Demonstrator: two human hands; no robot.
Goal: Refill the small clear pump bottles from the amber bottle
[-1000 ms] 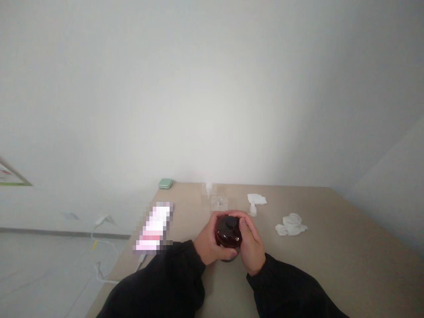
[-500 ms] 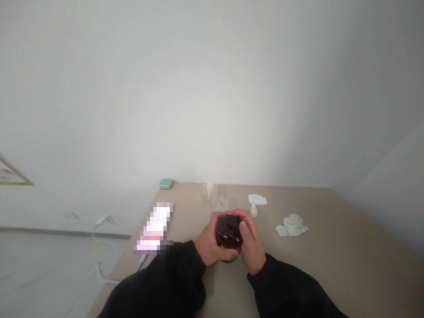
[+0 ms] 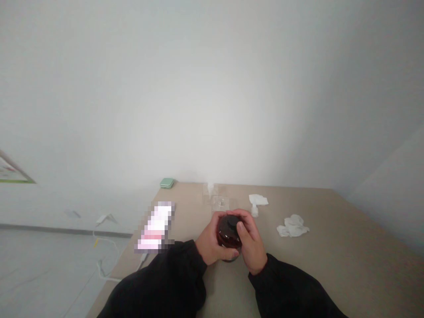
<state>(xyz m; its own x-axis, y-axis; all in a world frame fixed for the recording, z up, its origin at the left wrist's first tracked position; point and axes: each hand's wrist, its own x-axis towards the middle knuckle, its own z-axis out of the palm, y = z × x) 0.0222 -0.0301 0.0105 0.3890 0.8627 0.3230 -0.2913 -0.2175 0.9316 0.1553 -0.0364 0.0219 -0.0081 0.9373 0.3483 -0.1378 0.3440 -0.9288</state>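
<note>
Container [image 3: 228, 237], glossy, dark red and rounded with a black knob [image 3: 232, 220], is cupped between your curled left hand [image 3: 210, 245] and curled right hand [image 3: 251, 247], right thumb [image 3: 243, 231] beside the knob, over the flat beige worktop [image 3: 331, 260].

The rounded vessel [image 3: 228, 236] is dark reddish brown, its knob [image 3: 233, 220] nearly black. From there, at nine o'clock, the blurred device [image 3: 155, 225] shows white with a pink band and lilac edges; at ten, the case [image 3: 167, 183] is pale green; at three, the crumpled tissue [image 3: 293, 226] is white. The sleeves [image 3: 159, 282] are plain black, the tabletop [image 3: 331, 251] plain beige, the wall [image 3: 212, 97] pale grey.
</note>
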